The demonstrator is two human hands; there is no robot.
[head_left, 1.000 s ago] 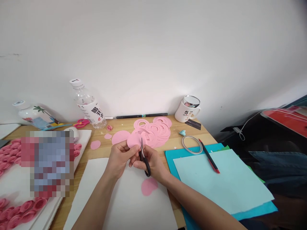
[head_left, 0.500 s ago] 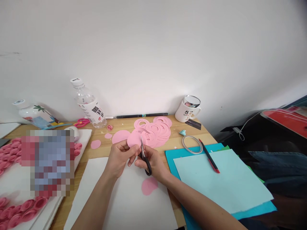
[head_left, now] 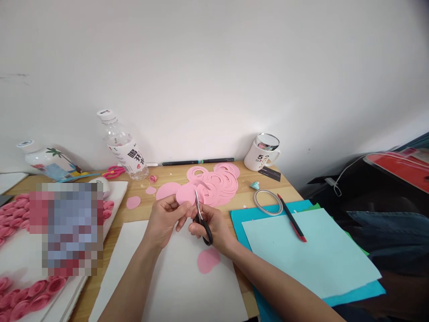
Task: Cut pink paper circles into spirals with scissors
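My left hand [head_left: 169, 219] pinches a round piece of pink paper [head_left: 185, 194] at its lower edge, above a white sheet [head_left: 174, 277]. Black-handled scissors [head_left: 203, 226] are in my right hand [head_left: 216, 227], their blades pointing up against the right side of that paper. Behind my hands lies a heap of pink paper rings [head_left: 221, 182], with a larger pink disc [head_left: 166, 191] to its left. Another pink piece [head_left: 208, 261] rests on the white sheet below my right hand.
On the left is a white board [head_left: 115, 197] with pink paper roses [head_left: 36, 288]. A water bottle [head_left: 124, 147] and a mug [head_left: 263, 152] stand by the wall. Right of my hands, a tape roll [head_left: 256, 203] and a red-black pen [head_left: 293, 221] lie near pale blue paper [head_left: 311, 259].
The pink paper and the scissors' tips have shifted very slightly left with my hands. Both hands keep their hold.
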